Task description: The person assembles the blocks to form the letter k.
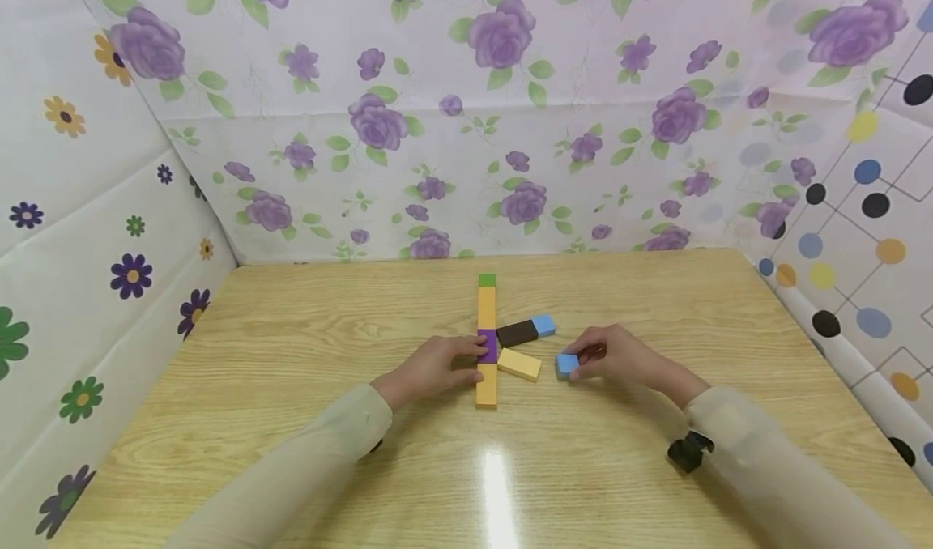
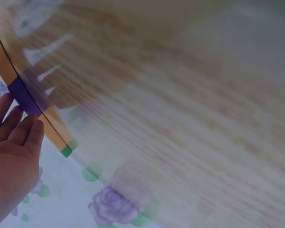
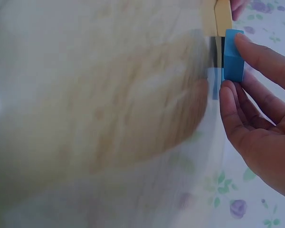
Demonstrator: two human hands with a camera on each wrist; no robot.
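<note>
Blocks lie end to end in a straight column on the table: a green block (image 1: 487,280) at the far end, an orange block (image 1: 487,308), a purple block (image 1: 487,346) and a nearer orange block (image 1: 487,387). My left hand (image 1: 437,364) touches the purple block with its fingertips, its thumb by the nearer orange block; the left wrist view shows these fingers fairly straight. A blue block (image 1: 566,366) is pinched between thumb and fingers of my right hand (image 1: 618,358), also seen in the right wrist view (image 3: 233,59).
Right of the column, a black block (image 1: 517,334) slants away with another blue block (image 1: 543,325) at its end. Below it, a pale yellow block (image 1: 520,364) angles off. The wooden table (image 1: 350,484) meets a flowered cloth (image 1: 452,168) behind.
</note>
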